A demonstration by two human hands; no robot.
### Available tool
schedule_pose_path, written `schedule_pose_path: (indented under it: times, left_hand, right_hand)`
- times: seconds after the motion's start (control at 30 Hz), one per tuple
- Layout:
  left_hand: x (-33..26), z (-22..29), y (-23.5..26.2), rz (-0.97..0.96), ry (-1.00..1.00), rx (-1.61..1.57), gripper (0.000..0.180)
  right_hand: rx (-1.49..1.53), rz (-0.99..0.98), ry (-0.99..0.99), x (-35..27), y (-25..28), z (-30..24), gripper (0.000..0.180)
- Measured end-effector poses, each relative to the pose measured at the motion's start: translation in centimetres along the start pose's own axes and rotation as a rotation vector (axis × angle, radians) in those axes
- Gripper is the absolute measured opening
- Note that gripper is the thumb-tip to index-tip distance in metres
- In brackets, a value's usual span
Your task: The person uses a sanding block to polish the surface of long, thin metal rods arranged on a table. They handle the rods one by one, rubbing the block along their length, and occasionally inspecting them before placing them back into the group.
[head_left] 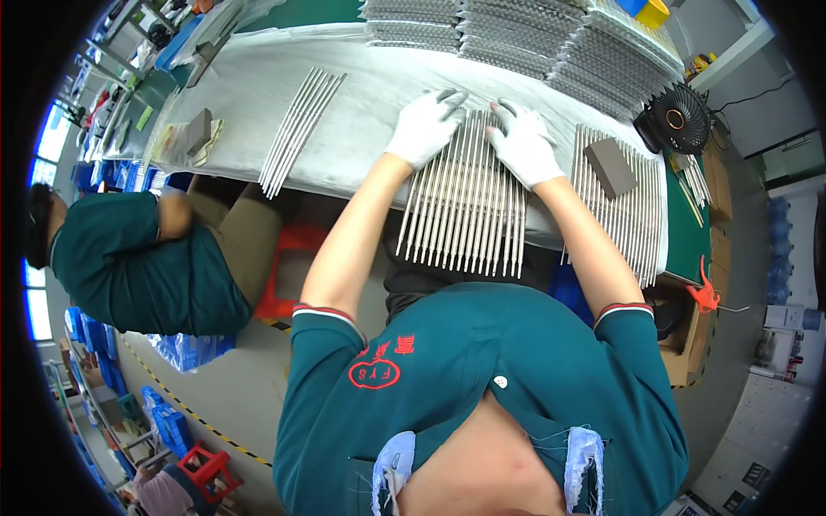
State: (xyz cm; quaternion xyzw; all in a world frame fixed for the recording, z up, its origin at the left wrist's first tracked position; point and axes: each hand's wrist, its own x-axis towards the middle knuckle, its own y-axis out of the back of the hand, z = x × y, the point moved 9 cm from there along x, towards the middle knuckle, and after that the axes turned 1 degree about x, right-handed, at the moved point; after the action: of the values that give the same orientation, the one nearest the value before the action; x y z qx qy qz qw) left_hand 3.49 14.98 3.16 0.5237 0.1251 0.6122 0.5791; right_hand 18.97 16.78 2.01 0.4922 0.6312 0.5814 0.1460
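A row of slender metal rods (465, 198) lies side by side on the white-covered table, near ends jutting past its front edge. My left hand (426, 129), in a white glove with grey fingertips, rests at the row's far left side, fingers stretched out. Gloved the same way, my right hand (523, 144) lies along the far right side with its fingers apart. Both palms face down, and neither hand is closed round a rod. To the right, a second row of rods (628, 219) has a dark grey block (610, 168) on top. A smaller group of rods (301, 129) lies to the left.
Stacks of ridged, translucent trays (516, 47) line the table's far side. A black fan (675, 119) stands at the right end, near a red-handled tool (705, 291). Another grey block (199, 131) lies left. A co-worker (155, 258) sits at my left beside a red stool (297, 267).
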Motion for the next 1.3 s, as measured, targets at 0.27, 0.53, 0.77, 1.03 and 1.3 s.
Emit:
schedule_pose_path:
  times: [0.27,0.53,0.77,1.03,1.3]
  left_hand:
    - [-12.5,0.5,7.4,-0.511,0.057,0.134,0.088]
    - [-10.6,3.7,1.9,-0.356,-0.204,0.269,0.06]
    - [-10.5,3.7,1.3,-0.374,-0.176,0.269,0.054]
    - [-10.2,3.9,1.7,-0.372,-0.155,0.26,0.06]
    - [-9.6,4.4,2.2,-0.397,-0.169,0.231,0.066]
  right_hand:
    - [-0.162,-0.672,0.112,-13.4,6.2,-3.2,0.095]
    - [-0.272,-0.331,0.101,-13.2,2.7,-4.4,0.075]
    - [-0.259,-0.286,0.081,-13.4,2.3,-4.2,0.072]
    - [-0.204,-0.382,0.038,-13.1,3.8,-3.4,0.067]
    - [-0.351,-0.478,0.058,-14.1,5.2,-2.2,0.082]
